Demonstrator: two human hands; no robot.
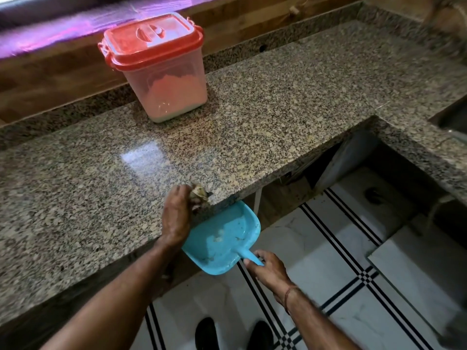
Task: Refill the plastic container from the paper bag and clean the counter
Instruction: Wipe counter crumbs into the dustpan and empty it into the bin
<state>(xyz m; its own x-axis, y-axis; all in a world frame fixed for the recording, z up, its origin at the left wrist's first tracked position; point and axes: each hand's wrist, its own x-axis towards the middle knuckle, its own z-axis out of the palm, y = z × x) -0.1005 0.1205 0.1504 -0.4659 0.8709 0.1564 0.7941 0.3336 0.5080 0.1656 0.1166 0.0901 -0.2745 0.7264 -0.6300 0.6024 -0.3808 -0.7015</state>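
View: head camera, looking down at the counter's near edge.
Plastic container (164,82): stood on the far-left part of the granite counter (265,117), red lid (151,41) on, pale powder filling roughly its lower half.
Paper bag: not plainly in view; a blurred brown shape at the far right could not be identified.
Left hand (177,218): fingers curled round a small crumpled wad (199,194), pressed to the counter right at its near edge.
Right hand (267,269): gripped the handle of the blue dustpan (222,238), held just below the counter edge, beneath the wad.
Dustpan contents: a few pale crumbs and smears.
Risk, spill: the pan's far lip sat under the overhang; a gap or a tilt toward the handle would likely let sweepings drop onto the tiled floor (379,274) and the shoes (207,332).
Risk, overshoot: a fast wipe could fling powder past the pan's right side.
Risk, container: judged low, as it stood well apart from both hands.
Edges: the counter's near edge ran diagonally, then stepped back at a corner to the right of the pan; a sink rim (452,120) lay at the far right.
Open room: broad bare granite between wad and container; open floor below the pan.
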